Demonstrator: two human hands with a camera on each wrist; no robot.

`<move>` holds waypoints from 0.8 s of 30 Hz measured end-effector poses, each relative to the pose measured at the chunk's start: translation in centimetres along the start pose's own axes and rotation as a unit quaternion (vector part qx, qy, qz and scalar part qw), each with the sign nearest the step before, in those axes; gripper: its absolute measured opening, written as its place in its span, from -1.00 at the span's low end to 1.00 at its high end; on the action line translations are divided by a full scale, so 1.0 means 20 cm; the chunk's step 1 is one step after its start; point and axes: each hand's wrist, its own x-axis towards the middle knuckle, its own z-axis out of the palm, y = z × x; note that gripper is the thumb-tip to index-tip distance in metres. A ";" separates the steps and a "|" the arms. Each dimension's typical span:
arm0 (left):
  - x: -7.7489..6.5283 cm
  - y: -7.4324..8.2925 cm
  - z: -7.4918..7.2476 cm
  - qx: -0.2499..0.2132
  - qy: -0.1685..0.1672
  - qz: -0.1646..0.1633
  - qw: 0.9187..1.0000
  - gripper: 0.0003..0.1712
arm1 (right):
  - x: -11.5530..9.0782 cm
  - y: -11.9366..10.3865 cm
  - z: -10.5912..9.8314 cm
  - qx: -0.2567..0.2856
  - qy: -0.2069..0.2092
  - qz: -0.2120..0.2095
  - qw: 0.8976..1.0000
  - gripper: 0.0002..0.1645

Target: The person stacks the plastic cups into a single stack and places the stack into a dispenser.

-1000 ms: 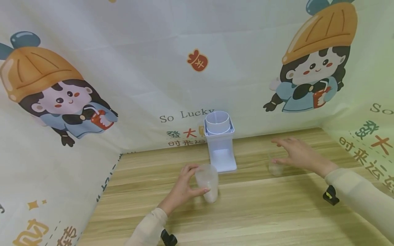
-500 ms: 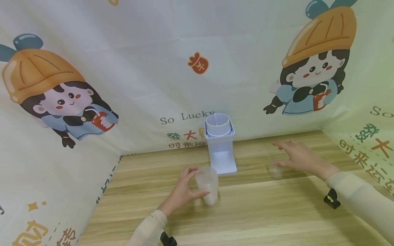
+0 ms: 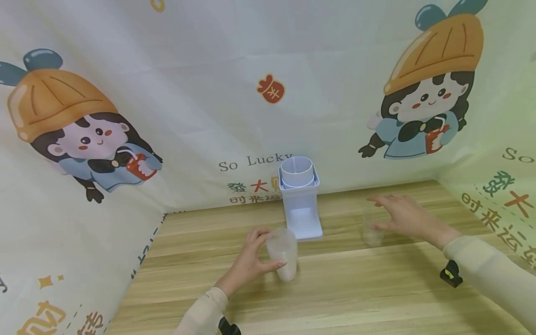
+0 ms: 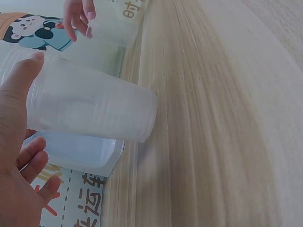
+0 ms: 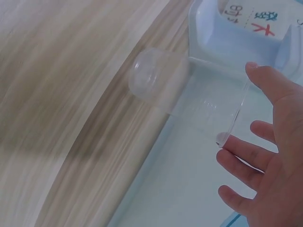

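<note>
My left hand (image 3: 247,260) holds a cloudy stack of plastic cups (image 3: 284,253), thumb on one side and fingers on the other. In the left wrist view several close rim lines show near the thumb on the stack (image 4: 94,101). The stack is upright, its base at or just above the tabletop. Farther right, my right hand (image 3: 404,216) pinches a single clear plastic cup (image 3: 372,235) near its rim. In the right wrist view, thumb and index finger sit on opposite sides of this cup's (image 5: 189,94) mouth. Whether it touches the table, I cannot tell.
A pale blue-white plastic stand (image 3: 303,221) with a round tube (image 3: 297,172) at its top is at the back, between the hands. Printed cloth (image 3: 209,93) hangs behind and along the sides of the wooden table (image 3: 335,298).
My right hand has shifted slightly left with the clear cup. The left hand keeps its hold on the stack. The head view has tilted up a little.
</note>
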 end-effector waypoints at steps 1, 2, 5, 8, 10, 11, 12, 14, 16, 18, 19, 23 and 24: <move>0.00 0.00 0.00 0.000 0.001 0.003 1.000 -0.20 | 0.00 -0.01 0.00 0.000 0.001 -0.003 1.000 -0.16; 0.00 0.00 0.00 0.000 0.002 0.004 1.000 -0.20 | 0.00 -0.02 0.00 0.000 0.002 -0.007 1.000 -0.17; 0.00 0.01 0.00 0.002 0.002 0.006 1.000 -0.20 | -0.01 -0.07 0.00 -0.001 0.006 -0.019 1.000 -0.17; -0.01 0.01 0.00 0.003 0.000 0.002 1.000 -0.19 | -0.01 -0.11 0.00 -0.006 0.009 -0.026 1.000 -0.16; -0.01 0.01 -0.01 0.007 0.000 0.006 1.000 -0.19 | -0.01 -0.13 0.00 -0.007 0.012 -0.033 0.999 -0.15; -0.01 0.01 -0.01 0.006 0.000 0.004 1.000 -0.19 | -0.01 -0.14 0.00 -0.009 0.013 -0.034 0.999 -0.15; -0.01 0.01 -0.01 0.007 0.001 0.006 1.000 -0.19 | -0.01 -0.15 0.00 -0.010 0.015 -0.035 0.999 -0.15; -0.01 0.01 -0.01 0.011 0.002 0.011 1.000 -0.19 | -0.01 -0.16 0.01 -0.007 0.017 -0.039 0.999 -0.15; -0.01 0.01 -0.01 0.010 0.002 0.012 1.000 -0.19 | 0.00 -0.17 0.01 -0.003 0.017 -0.041 0.999 -0.15; -0.01 0.01 -0.01 0.009 0.001 0.013 1.000 -0.19 | 0.01 -0.19 0.01 0.001 0.015 -0.044 0.999 -0.15; -0.01 0.01 -0.01 0.010 0.000 0.012 1.000 -0.19 | 0.01 -0.20 0.02 0.004 0.014 -0.045 0.999 -0.15; -0.01 0.01 -0.01 0.008 -0.001 0.010 1.000 -0.19 | 0.03 -0.24 0.03 0.007 0.013 -0.054 0.998 -0.15; -0.01 0.01 -0.01 0.007 -0.002 0.009 1.000 -0.19 | 0.03 -0.24 0.03 0.008 0.012 -0.055 0.998 -0.15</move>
